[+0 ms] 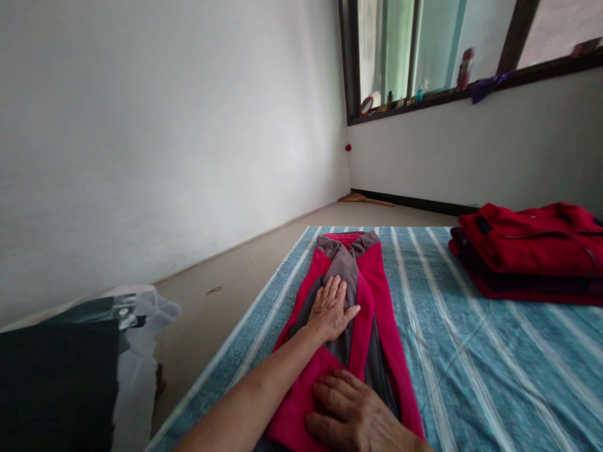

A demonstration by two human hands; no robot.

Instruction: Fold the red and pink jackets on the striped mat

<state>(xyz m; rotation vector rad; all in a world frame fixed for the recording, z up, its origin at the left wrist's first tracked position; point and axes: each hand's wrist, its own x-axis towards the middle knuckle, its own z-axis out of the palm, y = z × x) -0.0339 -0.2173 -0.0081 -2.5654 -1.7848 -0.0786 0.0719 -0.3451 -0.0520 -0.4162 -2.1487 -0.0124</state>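
Observation:
A pink and grey long-sleeved garment (384,289) lies on the blue-and-white striped sheet (424,351), folded lengthwise into a narrow strip with its collar end away from me. One sleeve crosses its front. My left hand (330,309) rests flat, palm down, on the grey middle part, fingers extended. Nearer to me, my right hand (355,411) lies over the pink cloth with its fingers pointing left, holding nothing that I can see. The garment's near end is partly hidden by my hands and the lower frame edge.
Folded red and dark clothes (532,251) are stacked on the sheet at the right. A dark item with white plastic (141,333) is at the lower left. White wall (164,125) rises on the left. Small bottles and a round mirror (366,105) line the windowsill.

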